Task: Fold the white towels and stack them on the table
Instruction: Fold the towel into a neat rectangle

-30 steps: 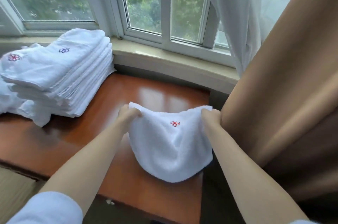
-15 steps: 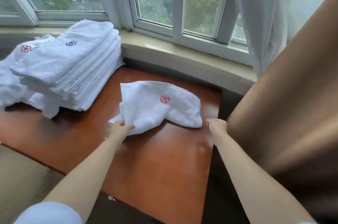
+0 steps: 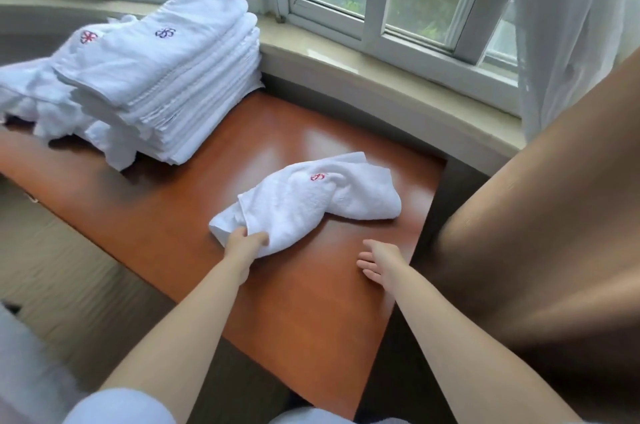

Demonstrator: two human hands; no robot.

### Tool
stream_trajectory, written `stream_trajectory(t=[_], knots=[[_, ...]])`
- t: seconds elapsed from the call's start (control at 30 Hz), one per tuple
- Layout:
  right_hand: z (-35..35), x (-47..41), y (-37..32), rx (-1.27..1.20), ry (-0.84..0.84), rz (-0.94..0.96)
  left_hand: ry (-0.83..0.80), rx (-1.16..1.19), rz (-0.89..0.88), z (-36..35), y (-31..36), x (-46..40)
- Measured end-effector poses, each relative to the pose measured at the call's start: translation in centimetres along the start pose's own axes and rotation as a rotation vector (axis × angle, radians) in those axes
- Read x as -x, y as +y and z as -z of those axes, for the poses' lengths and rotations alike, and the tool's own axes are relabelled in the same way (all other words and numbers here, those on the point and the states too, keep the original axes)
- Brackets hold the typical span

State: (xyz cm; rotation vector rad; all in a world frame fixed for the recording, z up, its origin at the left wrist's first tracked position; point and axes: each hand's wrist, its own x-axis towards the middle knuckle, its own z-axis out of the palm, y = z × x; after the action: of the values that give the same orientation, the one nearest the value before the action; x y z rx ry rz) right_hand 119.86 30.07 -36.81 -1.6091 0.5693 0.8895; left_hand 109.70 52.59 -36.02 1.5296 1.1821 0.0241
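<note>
Fingers (image 3: 258,238) of the left hand (image 3: 242,247) are curled round the near-left corner of the towel (image 3: 311,202), pinching a bunch of cloth, while the right hand (image 3: 379,259) floats just over the desk (image 3: 311,319) near its right edge with fingers loosely spread and nothing in them. So only one corner is under control right now.

That's where I think it could go sideways. The towel is lying rumpled in the middle of the desk, toward the right side, with its far end twisted over itself and the red logo (image 3: 318,176) facing up. If the left hand pulls alone, the cloth will probably just drag and bunch up more rather than flatten, and any fold made on top of that will come out lumpy. Its far-right end also sits pretty close to the desk's right edge, so a careless tug or swipe could slide it off into the gap by the curtain (image 3: 519,250). And a lumpy towel wouldn't sit well on the stack (image 3: 166,77) at the far-left corner, which already looks tall, with looser towels slumping beside it.

Compared with half a second back: same left-hand grip on that corner, but the towel looks more twisted and has been pulled a bit nearer. The right hand was a loose fist at the desk's right edge then; now it's opened up and has moved inward, toward the towel.
</note>
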Motion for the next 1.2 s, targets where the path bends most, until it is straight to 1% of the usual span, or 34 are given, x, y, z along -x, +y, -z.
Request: stream_trajectory(t=[0.03, 0.07, 0.13, 0.17, 0.2, 0.23, 0.27, 0.3, 0.33, 0.37, 0.4, 0.43, 0.47, 0.5, 0.53, 0.63, 0.7, 0.77, 0.83, 0.87, 0.93, 0.97, 1.03, 1.07, 1.13, 1.2], knots=[[-0.4, 0.2, -0.3, -0.023, -0.017, 0.005, -0.093, -0.054, -0.011, 0.2, 0.4, 0.0], [-1.0, 0.3, -0.6, -0.041, -0.031, 0.023, -0.257, -0.114, -0.010, 0.4, 0.6, -0.1], [-2.3, 0.4, -0.9, -0.064, -0.075, 0.059, -0.697, -0.239, 0.084, 1.0, 1.0, 0.2], [-3.0, 0.3, -1.0, -0.087, -0.096, 0.085, -0.851, -0.348, 0.106, 1.2, 1.2, 0.2], [-3.7, 0.0, -1.0, -0.117, -0.101, 0.114, -0.941, -0.475, 0.096, 1.2, 1.4, 0.1], [-4.1, -0.3, -0.8, -0.142, -0.081, 0.133, -0.957, -0.602, 0.060, 1.2, 1.4, 0.0], [-4.4, -0.6, -0.7, -0.155, -0.042, 0.142, -0.900, -0.689, -0.014, 0.9, 1.1, -0.2], [-4.6, -0.9, -0.4, -0.151, 0.005, 0.145, -0.755, -0.742, -0.113, 0.7, 0.8, -0.4], [-4.6, -1.3, -0.2, -0.137, 0.042, 0.148, -0.522, -0.766, -0.194, 0.5, 0.3, -0.8], [-4.5, -1.8, -0.1, -0.130, 0.071, 0.156, -0.239, -0.753, -0.246, 0.5, -0.1, -1.1], [-4.5, -2.4, -0.1, -0.140, 0.096, 0.167, 0.021, -0.692, -0.273, 0.7, -0.4, -1.6], [-4.5, -2.9, -0.4, -0.165, 0.114, 0.182, 0.210, -0.593, -0.275, 1.0, -0.8, -2.4], [-4.5, -3.4, -0.9, -0.194, 0.126, 0.200, 0.298, -0.513, -0.279, 1.1, -0.9, -3.4], [-4.6, -4.1, -1.4, -0.207, 0.135, 0.215, 0.291, -0.465, -0.274, 1.0, -0.7, -4.4], [-4.7, -4.6, -1.9, -0.202, 0.143, 0.225, 0.220, -0.415, -0.258, 0.8, -0.3, -5.1], [-5.3, -6.3, -3.7, -0.100, 0.194, 0.218, -0.058, -0.187, -0.163, -0.8, 1.3, -6.5], [-5.9, -7.5, -5.3, 0.021, 0.240, 0.205, -0.141, -0.212, -0.165, -1.8, 2.4, -7.1], [-6.7, -8.6, -7.4, 0.134, 0.197, 0.305, -0.183, -0.232, -0.179, -2.5, 2.9, -7.9], [-7.2, -9.5, -9.7, 0.308, 0.055, 0.484, -0.179, -0.167, -0.156, -3.0, 3.3, -8.4], [-7.4, -9.8, -10.9, 0.413, 0.023, 0.549, -0.159, -0.119, -0.138, -3.2, 3.4, -8.4], [-7.6, -9.9, -12.3, 0.542, 0.081, 0.593, -0.112, -0.034, -0.121, -3.4, 3.6, -8.3], [-7.8, -9.4, -12.1, 0.542, 0.104, 0.590, -0.091, -0.019, -0.118, -3.6, 3.6, -8.2], [-8.0, -7.9, -9.9, 0.527, 0.066, 0.621, -0.044, -0.003, -0.118, -3.7, 3.5, -7.8], [-7.8, -6.8, -8.3, 0.566, 0.037, 0.651, -0.019, 0.027, -0.112, -3.7, 3.4, -7.5], [-6.5, -5.1, -5.1, 0.711, -0.014, 0.681, 0.005, 0.115, -0.077, -3.6, 3.0, -6.9], [-4.7, -3.7, -2.6, 0.895, -0.067, 0.621, -0.014, 0.166, -0.053, -3.4, 2.4, -6.3]])
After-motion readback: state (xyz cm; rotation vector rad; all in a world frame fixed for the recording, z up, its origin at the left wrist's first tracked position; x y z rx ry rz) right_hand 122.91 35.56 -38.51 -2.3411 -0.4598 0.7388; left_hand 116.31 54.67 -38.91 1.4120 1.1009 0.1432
